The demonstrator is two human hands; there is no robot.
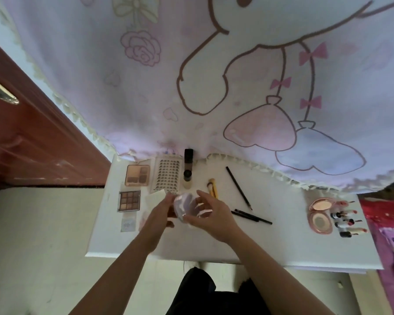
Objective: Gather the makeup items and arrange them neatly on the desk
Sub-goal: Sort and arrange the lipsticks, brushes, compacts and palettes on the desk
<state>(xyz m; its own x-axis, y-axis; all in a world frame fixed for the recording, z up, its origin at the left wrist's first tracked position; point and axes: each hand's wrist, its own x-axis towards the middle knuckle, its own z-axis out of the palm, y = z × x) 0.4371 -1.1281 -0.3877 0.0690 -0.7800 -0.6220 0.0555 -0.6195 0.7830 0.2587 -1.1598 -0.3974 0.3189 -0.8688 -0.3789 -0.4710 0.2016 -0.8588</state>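
Task partly done. Left hand (pixel 160 212) and right hand (pixel 212 215) both grip a round lilac case (pixel 188 206) above the desk (pixel 282 237) middle. Palettes (pixel 137 178) sit ordered near the back-left corner, while pencils (pixel 238 188) lie scattered.

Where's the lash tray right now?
Head view: it lies flat at the back left of the desk, between the beige palette on its left and the bottles on its right, with the lash tray against the curtain hem.
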